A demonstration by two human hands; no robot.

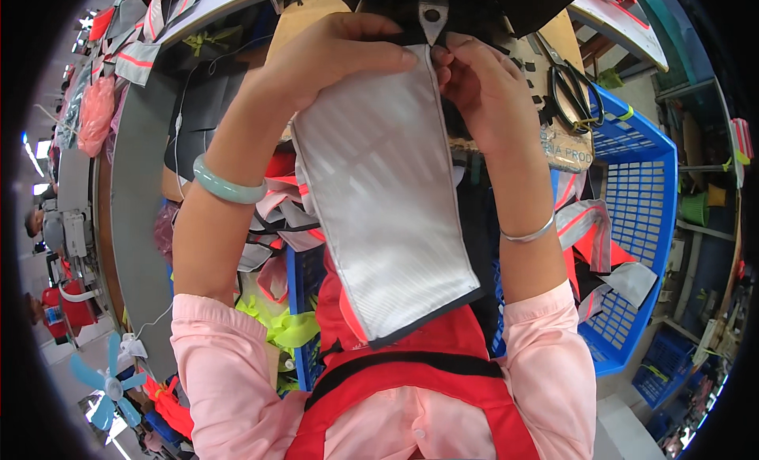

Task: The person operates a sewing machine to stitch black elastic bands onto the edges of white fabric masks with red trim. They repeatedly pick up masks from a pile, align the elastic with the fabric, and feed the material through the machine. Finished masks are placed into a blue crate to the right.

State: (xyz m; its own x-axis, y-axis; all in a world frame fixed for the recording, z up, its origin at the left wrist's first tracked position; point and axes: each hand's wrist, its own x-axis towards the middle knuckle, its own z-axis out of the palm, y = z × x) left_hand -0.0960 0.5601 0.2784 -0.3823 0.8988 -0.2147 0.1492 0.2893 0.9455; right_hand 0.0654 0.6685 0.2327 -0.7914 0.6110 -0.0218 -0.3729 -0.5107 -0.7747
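A long silver-grey reflective fabric panel (pixel 379 183) with dark edging hangs between my hands, its lower end over my red apron (pixel 411 381). My left hand (pixel 340 53) grips the panel's upper left part, thumb on top. My right hand (pixel 490 88) pinches the upper right corner between thumb and fingers. Just above that corner a pointed metal piece with a hole (pixel 432 17) comes down from a dark machine (pixel 387 5). Whether its tip touches the fabric, I cannot tell. A pink-red layer shows at the panel's lower left edge.
Black-handled scissors (pixel 569 96) lie on the cardboard-covered worktop (pixel 565 147) at my right. A blue plastic basket (pixel 632 207) beside it holds grey and red pieces. More such pieces and neon-yellow fabric (pixel 288 325) are below my left arm. A light-blue fan (pixel 113 385) stands lower left.
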